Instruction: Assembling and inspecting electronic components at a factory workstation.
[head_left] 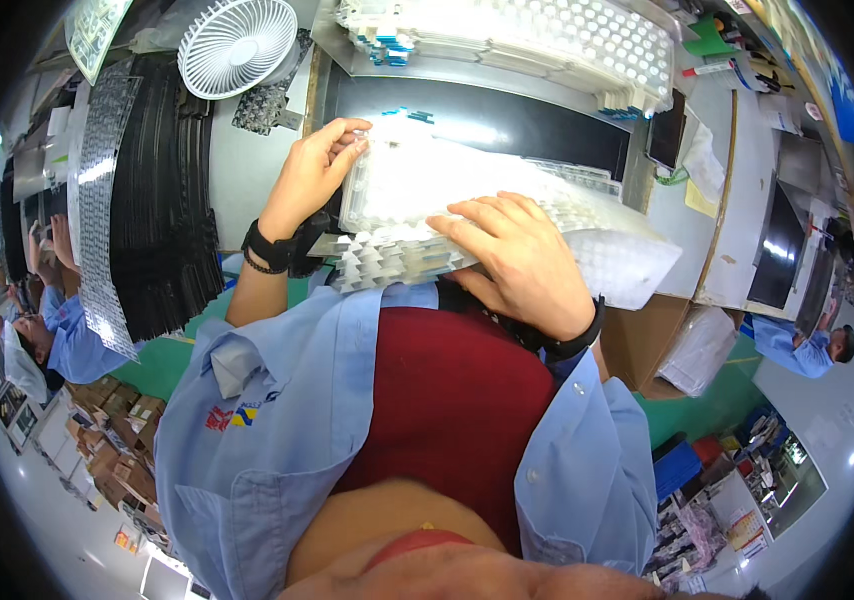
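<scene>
Hands apart: left hand [313, 176] at tray's [402, 180] corner, right hand [524, 262] palm-down.

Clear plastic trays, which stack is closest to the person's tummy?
The near stack, with the right hand on it. The back stack sits farther away, beyond the dark panel, with no hand on it.

Two hands are showing: one left hand [315, 172] and one right hand [529, 262]. Clear trays [422, 185] are overlapping between them, their exact number not being countable. One white fan [238, 47] is standing far left, one black tray stack [167, 205] left, one pale tray stack [537, 45] far. One cardboard carton [637, 342] is standing near right.
</scene>
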### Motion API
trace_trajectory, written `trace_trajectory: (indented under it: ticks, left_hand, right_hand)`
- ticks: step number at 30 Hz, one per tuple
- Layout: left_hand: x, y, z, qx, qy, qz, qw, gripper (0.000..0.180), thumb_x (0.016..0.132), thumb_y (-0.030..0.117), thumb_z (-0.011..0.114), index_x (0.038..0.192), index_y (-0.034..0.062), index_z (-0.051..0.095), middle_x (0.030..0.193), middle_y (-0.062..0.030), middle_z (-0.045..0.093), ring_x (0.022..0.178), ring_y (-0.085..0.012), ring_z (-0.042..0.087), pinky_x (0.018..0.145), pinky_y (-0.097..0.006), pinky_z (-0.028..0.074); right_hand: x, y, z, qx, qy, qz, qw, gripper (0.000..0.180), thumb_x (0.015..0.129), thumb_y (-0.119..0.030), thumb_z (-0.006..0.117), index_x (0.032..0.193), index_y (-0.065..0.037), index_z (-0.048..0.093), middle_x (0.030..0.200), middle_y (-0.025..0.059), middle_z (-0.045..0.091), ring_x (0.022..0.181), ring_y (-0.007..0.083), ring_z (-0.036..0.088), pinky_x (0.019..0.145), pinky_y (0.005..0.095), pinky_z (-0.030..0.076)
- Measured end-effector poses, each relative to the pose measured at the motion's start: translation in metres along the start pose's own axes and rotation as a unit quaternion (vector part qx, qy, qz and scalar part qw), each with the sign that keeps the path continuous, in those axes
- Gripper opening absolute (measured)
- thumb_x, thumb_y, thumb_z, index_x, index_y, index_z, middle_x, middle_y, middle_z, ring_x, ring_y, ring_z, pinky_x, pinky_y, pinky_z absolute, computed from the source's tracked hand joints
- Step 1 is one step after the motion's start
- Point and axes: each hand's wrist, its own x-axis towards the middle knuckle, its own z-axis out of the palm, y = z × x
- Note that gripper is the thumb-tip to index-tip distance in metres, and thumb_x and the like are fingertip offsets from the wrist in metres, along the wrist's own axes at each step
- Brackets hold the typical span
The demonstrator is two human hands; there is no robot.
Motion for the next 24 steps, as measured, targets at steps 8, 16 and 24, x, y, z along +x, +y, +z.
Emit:
trace_trajectory:
  ticks: [8, 16, 24]
  left_hand:
    - [0.01, -0.031, 0.005, -0.08, -0.034, -0.04, 0.995, 0.022, 0.088, 0.009, 0.056, 0.108, 0.0013, 0.059, 0.085, -0.0021, 0.062, 0.079, -0.006, 0.055, 0.072, -0.021, 0.045]
    - [0.005, 0.009, 0.01, 0.048, 0.026, 0.162, 0.985, 0.026, 0.081, 0.006, 0.06, 0.108, 0.0028, 0.061, 0.101, -0.0126, 0.062, 0.093, -0.0256, 0.058, 0.084, -0.033, 0.044]
    - [-0.007, -0.008, 0.001, 0.183, 0.053, 0.117, 0.975, 0.033, 0.08, 0.016, 0.064, 0.11, 0.0032, 0.059, 0.11, -0.0147, 0.059, 0.104, -0.03, 0.053, 0.09, -0.037, 0.04]
  right_hand:
    - [0.002, 0.004, 0.004, -0.006, 0.038, -0.01, 0.999, 0.048, 0.064, -0.017, 0.072, 0.11, -0.013, 0.055, 0.104, 0.0084, 0.058, 0.096, 0.0246, 0.055, 0.09, 0.0389, 0.039]
    - [0.005, 0.009, 0.007, -0.001, 0.035, -0.022, 0.999, 0.049, 0.064, -0.016, 0.071, 0.11, -0.011, 0.056, 0.103, 0.0085, 0.058, 0.097, 0.0245, 0.054, 0.089, 0.0385, 0.039]
    - [0.008, 0.01, 0.006, 0.018, 0.021, -0.009, 1.0, 0.047, 0.064, -0.016, 0.071, 0.108, -0.01, 0.056, 0.107, 0.0099, 0.057, 0.1, 0.0261, 0.053, 0.09, 0.0391, 0.038]
